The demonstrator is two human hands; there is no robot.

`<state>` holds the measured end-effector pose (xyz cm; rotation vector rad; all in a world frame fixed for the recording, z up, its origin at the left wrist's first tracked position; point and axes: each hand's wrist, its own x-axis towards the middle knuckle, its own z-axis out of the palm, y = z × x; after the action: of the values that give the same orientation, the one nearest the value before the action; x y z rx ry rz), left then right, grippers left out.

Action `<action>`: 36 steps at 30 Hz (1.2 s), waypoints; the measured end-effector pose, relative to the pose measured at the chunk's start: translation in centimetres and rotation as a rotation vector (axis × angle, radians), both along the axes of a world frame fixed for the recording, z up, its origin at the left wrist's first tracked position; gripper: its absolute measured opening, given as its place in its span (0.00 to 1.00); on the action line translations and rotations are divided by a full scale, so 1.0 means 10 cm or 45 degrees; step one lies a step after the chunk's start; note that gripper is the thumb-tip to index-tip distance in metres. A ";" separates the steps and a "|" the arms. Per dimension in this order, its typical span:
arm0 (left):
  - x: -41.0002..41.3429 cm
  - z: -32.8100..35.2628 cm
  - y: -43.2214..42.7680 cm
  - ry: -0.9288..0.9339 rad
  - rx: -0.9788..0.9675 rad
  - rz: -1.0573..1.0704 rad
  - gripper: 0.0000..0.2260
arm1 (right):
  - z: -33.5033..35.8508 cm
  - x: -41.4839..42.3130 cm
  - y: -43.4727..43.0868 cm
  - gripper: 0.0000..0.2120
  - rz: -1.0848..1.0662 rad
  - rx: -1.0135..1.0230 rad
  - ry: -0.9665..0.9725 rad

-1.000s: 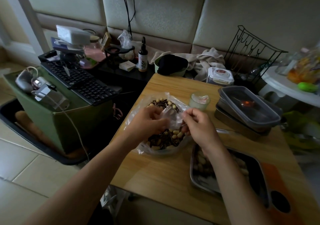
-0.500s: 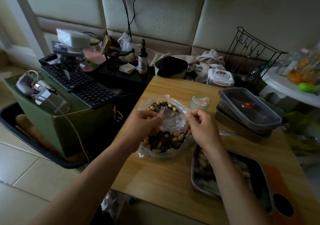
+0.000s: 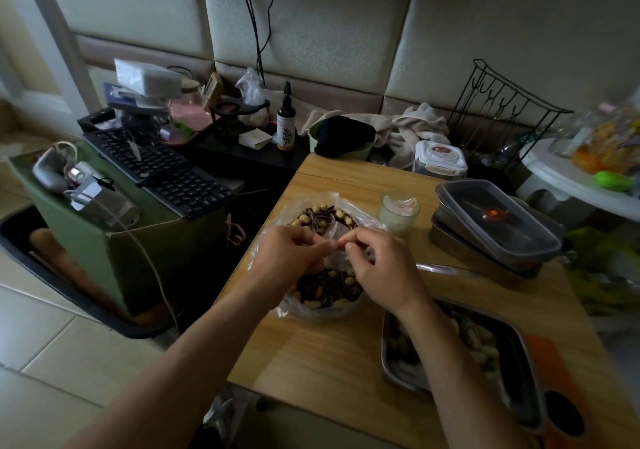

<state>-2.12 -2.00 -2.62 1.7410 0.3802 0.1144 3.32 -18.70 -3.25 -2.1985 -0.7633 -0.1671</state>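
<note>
On the wooden table [image 3: 329,355], just left of a steel tray [image 3: 389,362] of peanuts, sat a clear plastic bag [image 3: 362,219] filled with peanuts and dark striped seeds. Over its middle the left hand [image 3: 294,251] and right hand [image 3: 384,265] met, each pinching the bag's loose film in curled fingertips. Just behind stood a small glass [image 3: 398,211].

You're working in dim, flat light. Soft daylight, seemingly from the left, brightens the pale floor tiles [image 3: 52,327] and the light wooden table [image 3: 332,362]. Your left hand [image 3: 294,251] and right hand [image 3: 381,268] read sharp at centre, and the clear plastic bag [image 3: 362,215] is faintly shiny. The white round side table [image 3: 561,185] at the right edge smears into blur, and the wide lens bends the white door frame [image 3: 45,33].
</note>
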 end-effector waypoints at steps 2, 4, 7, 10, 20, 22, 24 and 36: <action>-0.02 0.03 -0.01 0.004 -0.002 -0.045 0.10 | 0.02 -0.02 0.00 0.09 0.007 0.048 0.134; -0.04 0.06 -0.03 0.004 0.044 -0.082 0.10 | 0.04 -0.04 0.01 0.11 0.010 0.129 0.248; -0.04 0.08 -0.07 0.001 0.153 -0.105 0.08 | 0.07 -0.07 0.02 0.14 0.013 0.181 0.374; -0.05 0.07 -0.07 0.003 0.169 -0.122 0.07 | 0.07 -0.06 0.02 0.11 0.034 0.193 0.439; -0.03 0.06 0.00 0.024 -0.078 -0.057 0.10 | 0.00 0.01 -0.04 0.06 -0.142 0.061 0.310; -0.01 0.02 -0.02 -0.059 0.235 0.036 0.08 | -0.01 -0.02 -0.02 0.05 -0.165 0.006 0.251; -0.01 0.03 -0.07 -0.215 0.511 0.084 0.07 | -0.02 -0.05 0.01 0.04 -0.172 0.007 0.199; 0.01 -0.11 -0.06 -0.428 1.134 -0.484 0.30 | 0.02 0.02 -0.02 0.11 -0.174 0.193 0.356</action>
<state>-2.06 -2.58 -3.73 2.5779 -0.3137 0.3316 3.54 -18.87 -3.06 -2.0724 -0.4319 0.0155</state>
